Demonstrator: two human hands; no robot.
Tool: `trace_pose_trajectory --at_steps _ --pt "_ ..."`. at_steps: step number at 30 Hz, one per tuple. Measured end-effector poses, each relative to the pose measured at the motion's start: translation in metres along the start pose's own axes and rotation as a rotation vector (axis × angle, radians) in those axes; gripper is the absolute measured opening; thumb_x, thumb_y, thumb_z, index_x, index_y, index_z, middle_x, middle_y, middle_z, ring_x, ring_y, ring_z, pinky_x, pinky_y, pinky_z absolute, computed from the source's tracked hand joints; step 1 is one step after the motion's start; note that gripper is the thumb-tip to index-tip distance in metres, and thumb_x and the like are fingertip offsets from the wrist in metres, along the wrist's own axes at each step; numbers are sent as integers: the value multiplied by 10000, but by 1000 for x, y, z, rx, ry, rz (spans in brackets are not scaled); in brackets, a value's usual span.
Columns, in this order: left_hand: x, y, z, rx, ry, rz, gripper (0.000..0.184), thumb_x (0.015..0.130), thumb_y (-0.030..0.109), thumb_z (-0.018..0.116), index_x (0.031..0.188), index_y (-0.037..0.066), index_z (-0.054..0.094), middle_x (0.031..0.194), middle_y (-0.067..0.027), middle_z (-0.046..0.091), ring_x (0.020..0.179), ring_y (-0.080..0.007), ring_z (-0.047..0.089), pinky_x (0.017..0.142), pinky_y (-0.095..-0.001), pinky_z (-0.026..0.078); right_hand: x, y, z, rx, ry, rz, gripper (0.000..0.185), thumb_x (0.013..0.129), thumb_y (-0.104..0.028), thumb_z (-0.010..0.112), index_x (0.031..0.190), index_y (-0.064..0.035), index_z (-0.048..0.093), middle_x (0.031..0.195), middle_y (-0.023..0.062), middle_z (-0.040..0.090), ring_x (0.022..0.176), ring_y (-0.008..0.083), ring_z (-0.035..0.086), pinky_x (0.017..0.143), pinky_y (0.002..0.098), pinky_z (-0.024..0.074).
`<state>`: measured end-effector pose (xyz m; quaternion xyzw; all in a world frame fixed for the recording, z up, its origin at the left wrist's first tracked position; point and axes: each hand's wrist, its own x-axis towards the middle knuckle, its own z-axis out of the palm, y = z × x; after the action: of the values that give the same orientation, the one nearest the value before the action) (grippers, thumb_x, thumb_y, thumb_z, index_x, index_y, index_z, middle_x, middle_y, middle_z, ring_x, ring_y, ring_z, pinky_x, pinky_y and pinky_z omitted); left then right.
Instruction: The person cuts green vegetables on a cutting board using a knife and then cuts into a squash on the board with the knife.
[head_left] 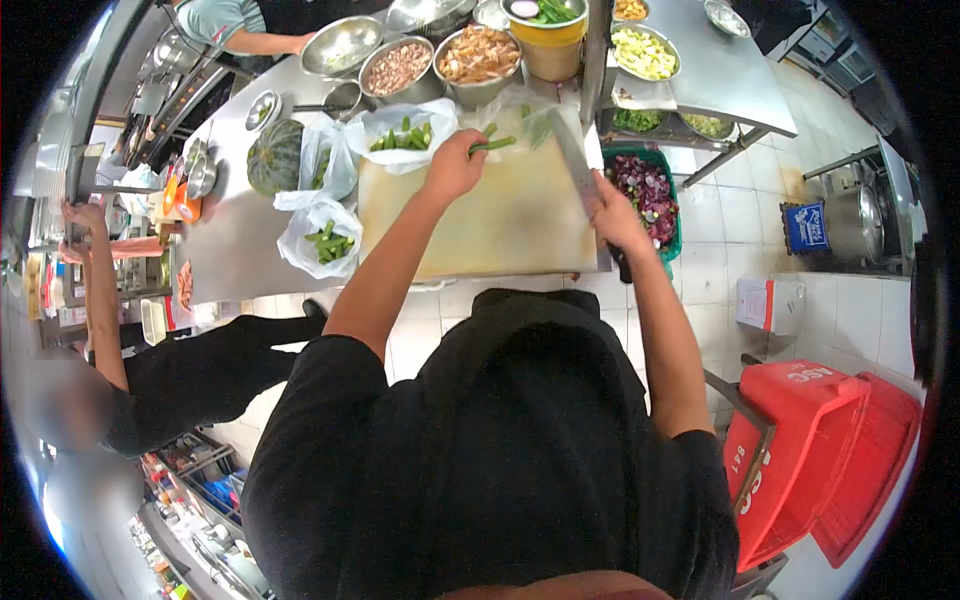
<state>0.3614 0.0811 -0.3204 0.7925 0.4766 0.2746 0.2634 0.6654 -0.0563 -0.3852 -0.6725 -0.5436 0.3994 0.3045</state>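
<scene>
My left hand (pixel 457 167) is over the upper left of the pale cutting board (pixel 500 220), its fingers closed around a green vegetable stick (pixel 495 145). More green lies just beyond the fingertips. My right hand (pixel 616 215) grips a large kitchen knife (pixel 572 155) at the board's right edge. The broad blade points away from me and the dark handle sticks out toward me. A clear plastic bag (pixel 515 105) lies by the board's far edge, near the blade tip. Beside my left hand, a white plastic bag (pixel 365 128) holds cut green pieces, as does a nearer bag (pixel 330 240).
A dark green squash (pixel 276 158) sits left of the bags. Bowls of chopped meat (pixel 398 70) and brown pieces (pixel 478 55) line the back. Right of the board stands a green crate (pixel 672 225) of purple scraps. A red bin (pixel 790 450) is behind. Co-workers stand left.
</scene>
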Motion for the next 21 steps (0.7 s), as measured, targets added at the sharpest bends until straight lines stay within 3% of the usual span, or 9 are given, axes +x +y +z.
trace_pose_trajectory --at_steps 3,4,6,9,11,12,21 --pt "-50 -15 25 -21 -157 -47 224 882 122 680 1096 56 691 1032 -180 689 955 -393 668 867 -463 541 -27 -32 -27 -34 -11 116 627 966 -145 558 1574 -109 411 1245 307 628 1145 421 617 980 433 493" --pt "-69 -31 39 16 -163 8 254 875 117 682 1125 71 692 1078 -160 675 1015 -382 647 907 -451 532 -42 -43 -31 -35 -30 139 620 962 -149 560 1566 -108 423 1317 336 615 1234 463 614 1046 446 489" --pt "-93 -32 45 88 -153 83 286 871 120 688 1155 83 687 1133 -150 663 1076 -376 624 942 -454 518 -70 -41 -25 -71 -50 108 614 962 -133 566 1561 -113 436 1285 346 623 1194 473 632 1026 454 498" --pt "-104 -20 44 140 -117 114 330 861 125 698 1184 65 667 1209 -160 644 1160 -382 590 1011 -468 485 -112 -41 -9 -56 -15 -102 607 951 -99 565 1548 -144 467 1136 352 667 1062 505 661 939 494 530" --pt "-103 -12 41 161 -110 113 342 858 136 705 1188 54 660 1224 -167 639 1178 -387 583 1031 -474 477 -119 -50 1 -234 -104 63 627 943 -116 570 1553 -210 464 1019 345 686 929 517 679 858 549 539" --pt "-101 -8 40 174 -120 118 340 859 144 708 1184 54 662 1215 -167 641 1169 -387 587 1026 -472 481 -118 -38 12 -283 -71 -22 667 934 -124 563 1570 -271 426 893 337 687 816 525 671 791 602 524" --pt "-100 -18 52 175 -109 138 321 864 155 711 1173 76 678 1132 -159 641 1099 -377 605 953 -464 514 -120 -62 36 -507 -191 4 729 949 -122 545 1617 -301 314 853 301 696 789 480 690 756 591 541"
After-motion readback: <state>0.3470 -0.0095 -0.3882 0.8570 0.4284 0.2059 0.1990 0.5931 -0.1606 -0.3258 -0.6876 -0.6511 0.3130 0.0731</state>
